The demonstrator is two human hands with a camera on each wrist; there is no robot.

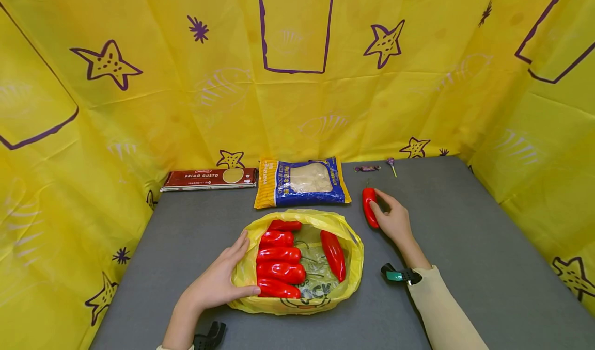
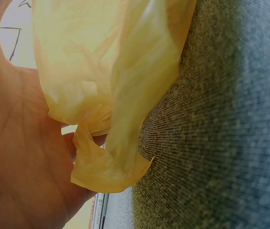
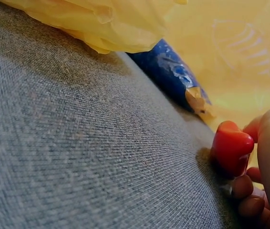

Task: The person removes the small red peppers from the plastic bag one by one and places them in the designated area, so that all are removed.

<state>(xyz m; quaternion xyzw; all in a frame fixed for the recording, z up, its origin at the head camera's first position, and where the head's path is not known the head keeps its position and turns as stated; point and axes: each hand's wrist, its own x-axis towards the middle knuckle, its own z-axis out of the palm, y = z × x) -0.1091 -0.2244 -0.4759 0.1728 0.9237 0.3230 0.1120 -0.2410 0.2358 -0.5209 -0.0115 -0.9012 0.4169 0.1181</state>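
My right hand point(image 1: 392, 217) pinches a glossy red chili pepper point(image 1: 369, 208) between thumb and fingers, right of the bag. Its rounded red end shows close over the cloth in the right wrist view, with the fingertips point(image 3: 244, 195) beside it. A yellow plastic bag point(image 1: 355, 267) stands open at the centre. Inside it, several red peppers point(image 1: 279, 255) lie stacked along the left side, and one more pepper point(image 1: 333, 254) leans at the right. My left hand point(image 1: 220, 277) rests spread against the bag's left side, thumb at the near rim; in the left wrist view yellow plastic hangs beside the palm.
Behind the bag lies a blue and yellow pasta packet point(image 1: 304, 182), with a dark red spaghetti pack point(image 1: 209, 178) to its left. A small wrapped candy point(image 1: 367, 169) and a lollipop point(image 1: 391, 165) lie at the back right. Yellow curtains point(image 1: 297, 97) enclose the grey table point(image 1: 465, 247).
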